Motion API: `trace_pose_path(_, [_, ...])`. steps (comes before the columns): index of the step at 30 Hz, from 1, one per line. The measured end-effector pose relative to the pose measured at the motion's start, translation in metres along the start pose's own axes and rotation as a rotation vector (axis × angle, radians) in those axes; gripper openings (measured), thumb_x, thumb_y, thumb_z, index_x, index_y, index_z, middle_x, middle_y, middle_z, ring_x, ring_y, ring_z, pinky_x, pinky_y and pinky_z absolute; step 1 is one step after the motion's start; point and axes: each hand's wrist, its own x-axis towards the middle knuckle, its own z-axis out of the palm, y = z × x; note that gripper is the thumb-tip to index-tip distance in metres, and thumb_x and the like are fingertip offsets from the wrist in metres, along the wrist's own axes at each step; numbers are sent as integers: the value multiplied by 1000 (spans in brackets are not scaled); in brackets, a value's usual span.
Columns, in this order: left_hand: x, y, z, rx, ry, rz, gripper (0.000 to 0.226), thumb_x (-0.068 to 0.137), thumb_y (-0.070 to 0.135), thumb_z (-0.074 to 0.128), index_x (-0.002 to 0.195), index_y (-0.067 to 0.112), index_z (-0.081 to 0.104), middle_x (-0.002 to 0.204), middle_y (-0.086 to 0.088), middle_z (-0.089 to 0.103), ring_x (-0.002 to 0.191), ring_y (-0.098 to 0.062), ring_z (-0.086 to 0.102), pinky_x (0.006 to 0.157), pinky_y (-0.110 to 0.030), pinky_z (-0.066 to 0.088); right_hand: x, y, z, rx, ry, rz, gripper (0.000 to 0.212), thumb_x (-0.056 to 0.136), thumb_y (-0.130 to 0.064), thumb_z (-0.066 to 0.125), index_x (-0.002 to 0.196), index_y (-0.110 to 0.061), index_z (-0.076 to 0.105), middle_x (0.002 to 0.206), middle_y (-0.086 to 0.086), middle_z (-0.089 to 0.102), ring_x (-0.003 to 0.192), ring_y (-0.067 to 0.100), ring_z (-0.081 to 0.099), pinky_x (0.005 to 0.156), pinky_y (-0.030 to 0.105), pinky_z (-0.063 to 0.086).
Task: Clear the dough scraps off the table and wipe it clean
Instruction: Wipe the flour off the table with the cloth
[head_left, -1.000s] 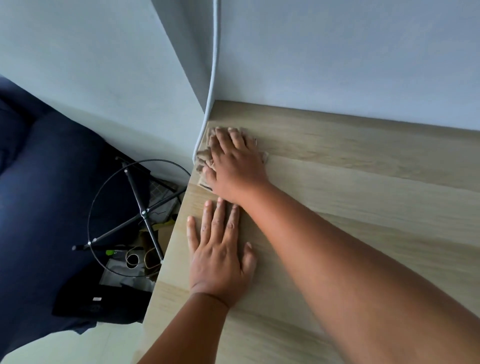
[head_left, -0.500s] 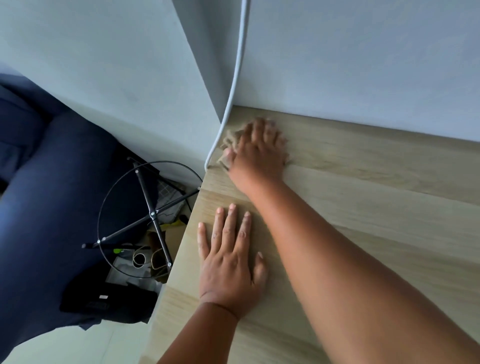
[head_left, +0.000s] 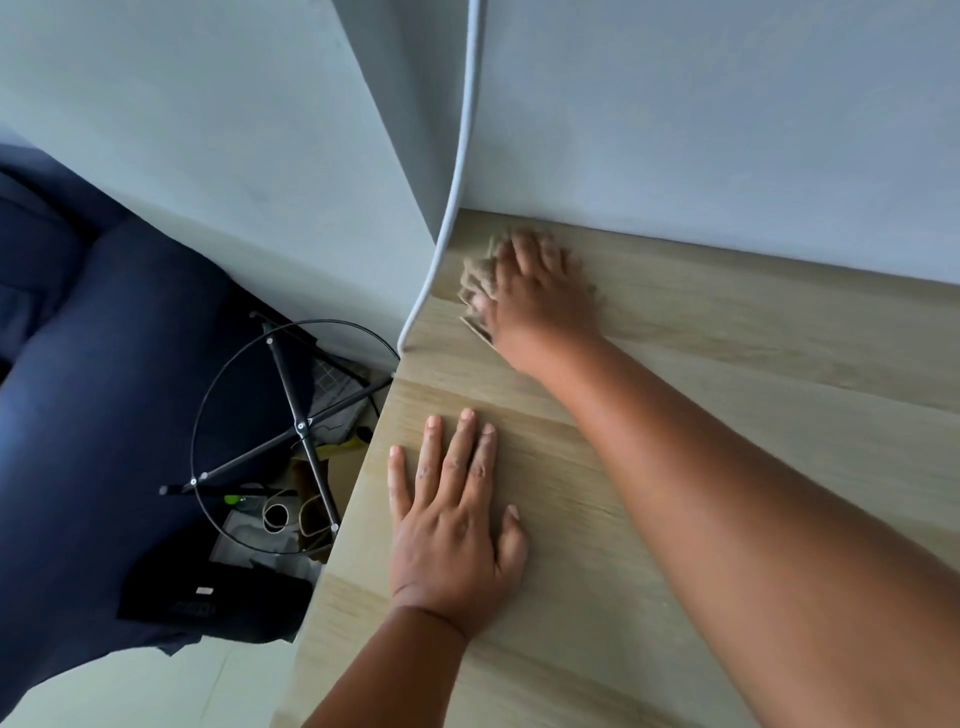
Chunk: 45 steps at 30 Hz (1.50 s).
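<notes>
A light wooden table (head_left: 727, 415) fills the right half of the view. My right hand (head_left: 540, 291) lies on a crumpled beige cloth (head_left: 478, 275) at the table's far left corner, close to the wall; it is motion-blurred and covers most of the cloth. My left hand (head_left: 452, 514) rests flat, fingers straight and spread, on the table near its left edge. No dough scraps show on the visible wood.
A white cable (head_left: 457, 182) runs down the wall corner to the table's left edge. Beyond that edge stand a black wire-frame stand (head_left: 296, 431), a cluttered box (head_left: 270, 519) on the floor and a dark blue seat (head_left: 93, 389). A grey wall (head_left: 727, 130) backs the table.
My right hand has slid the cloth away from me, up into the far corner by the wall. The left hand has stayed flat in the same place on the table.
</notes>
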Motion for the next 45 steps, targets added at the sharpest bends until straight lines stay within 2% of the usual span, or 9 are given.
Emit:
trace_pose_path(5, [0, -3, 0, 3, -1, 8, 78, 88, 45, 42, 160, 17, 35, 171, 1, 22, 160, -27, 9, 124, -64, 13, 7, -35, -4, 2, 21, -72, 71, 102, -50, 40, 159, -10, 26, 168, 12, 20, 156, 36, 12, 125, 53, 12])
trace_pose_path(11, [-1, -1, 3, 10, 28, 5, 77, 88, 45, 41, 159, 16, 36, 170, -1, 24, 160, -27, 11, 124, -64, 12, -79, 29, 4, 10, 74, -201, 67, 101, -48, 45, 156, -10, 36, 168, 10, 27, 156, 32, 20, 127, 50, 13])
trace_pose_path(15, [-2, -1, 3, 2, 35, 3, 77, 87, 44, 42, 158, 15, 38, 170, -1, 25, 159, -28, 12, 124, -64, 12, -137, 114, -3, 41, 108, -38, 62, 101, -45, 50, 154, -13, 43, 168, 7, 28, 156, 31, 23, 127, 48, 18])
trace_pose_path(19, [-2, 1, 2, -2, 37, 0, 77, 87, 44, 41, 158, 15, 38, 170, -2, 25, 159, -29, 12, 124, -64, 12, -162, 190, -16, 30, 170, 270, 64, 99, -47, 41, 150, -9, 44, 166, 13, 31, 153, 36, 27, 124, 52, 24])
trace_pose_path(23, [-3, 2, 0, 3, 14, -10, 77, 87, 44, 39, 159, 15, 37, 170, -2, 23, 160, -28, 9, 125, -63, 9, -133, 176, -22, 48, 167, 495, 65, 97, -42, 47, 152, -10, 40, 167, 13, 25, 153, 37, 22, 123, 55, 22])
trace_pose_path(29, [-4, 1, 0, -3, 17, -20, 78, 88, 46, 39, 160, 17, 34, 171, -1, 20, 160, -25, 6, 126, -61, 7, -155, 91, 0, -14, 91, 118, 70, 99, -47, 42, 160, -15, 31, 171, 8, 17, 158, 34, 12, 126, 54, 13])
trace_pose_path(35, [-3, 4, 2, -20, 23, -34, 79, 87, 46, 38, 161, 18, 32, 172, 2, 18, 160, -23, 4, 127, -58, 2, -274, 136, 17, -11, 85, -41, 65, 102, -48, 45, 156, -13, 41, 169, 6, 27, 158, 28, 19, 124, 54, 25])
trace_pose_path(40, [-2, 3, 3, -9, 10, -33, 79, 88, 46, 40, 162, 19, 30, 172, 2, 15, 160, -23, 1, 127, -58, 0, -300, 211, -5, 37, 88, 197, 67, 98, -50, 43, 153, -11, 47, 167, 8, 30, 156, 30, 24, 121, 56, 29])
trace_pose_path(45, [-2, 1, 5, -9, 16, -32, 78, 89, 46, 39, 162, 21, 28, 173, 3, 14, 160, -22, 1, 127, -58, 0, -259, 162, -1, 53, 114, 431, 75, 91, -47, 43, 157, -11, 39, 168, 15, 25, 156, 37, 19, 124, 53, 21])
